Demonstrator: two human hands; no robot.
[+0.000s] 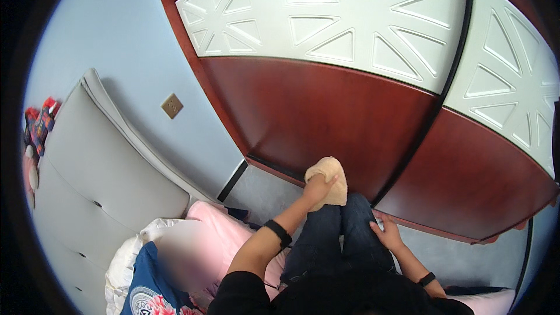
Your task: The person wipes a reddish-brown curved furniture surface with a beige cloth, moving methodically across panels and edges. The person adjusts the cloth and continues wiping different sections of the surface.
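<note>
My left hand [319, 189] grips a cream, fluffy cloth [337, 183], its thumb lying over the fabric and its other fingers partly hidden by it. The cloth hangs above my knees, in front of the dark red wardrobe door. Beside my right knee, my right hand [388, 232] has its fingers apart and holds nothing, close to the side of my jeans [358, 227]. Dark bands circle both of my arms.
A wardrobe with white patterned panels [323, 17] and a red-brown lower door [319, 109] stands ahead. At left are a grey padded headboard [109, 153], pink bedding [214, 223], a blue floral fabric [146, 271] and a wall socket [172, 106]. Grey floor [262, 188] shows by the wardrobe.
</note>
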